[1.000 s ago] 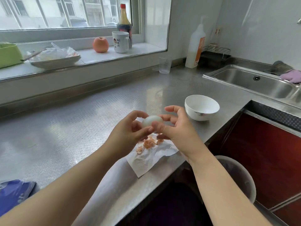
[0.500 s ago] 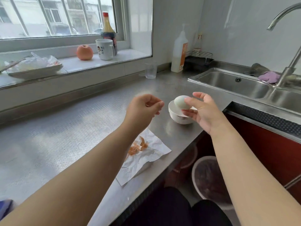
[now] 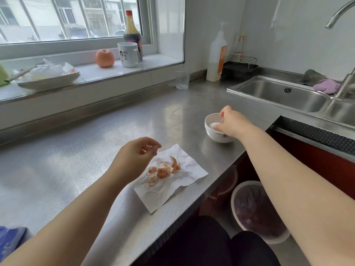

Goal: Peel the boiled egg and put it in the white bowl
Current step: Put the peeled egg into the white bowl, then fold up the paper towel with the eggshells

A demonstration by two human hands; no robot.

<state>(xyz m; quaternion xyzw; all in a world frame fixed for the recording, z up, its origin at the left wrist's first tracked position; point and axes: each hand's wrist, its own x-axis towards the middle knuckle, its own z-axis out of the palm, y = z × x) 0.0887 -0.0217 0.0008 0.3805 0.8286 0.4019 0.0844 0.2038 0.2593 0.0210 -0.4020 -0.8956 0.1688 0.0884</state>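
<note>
- Right at the counter (image 3: 80,150) edge, nearer than the white bowl (image 3: 208,129), a crumpled paper towel (image 3: 180,181) lies flat with one corner at the lip.
- On that towel sits a little heap of orange-brown eggshell pieces (image 3: 163,169), one curled shard standing up at the side towards the bowl.
- The left hand (image 3: 134,156) hovers just above the towel's far-left corner, fingers loosely curled with the tips pinched together; whether a shell bit sits between them, I cannot tell.
- Below the counter edge, nearer than the bowl, a round bin (image 3: 255,210) with a dark liner stands on the floor.
- Now the bowl itself: it stands on the counter, beyond the towel, near the front edge.
- The right hand (image 3: 232,122) reaches down into the bowl, fingers bent round the peeled egg (image 3: 214,124), which shows white and low inside it.
- Beyond the bowl, to its right, the steel sink (image 3: 278,93) is sunk into the counter, a purple cloth (image 3: 324,86) on its far rim.
- Beyond the bowl, a clear glass (image 3: 182,78) and a white pump bottle (image 3: 217,54) stand by the wall.
- Farthest, up on the windowsill: an apple (image 3: 104,58), a mug (image 3: 127,54) and a dark sauce bottle (image 3: 132,33).
</note>
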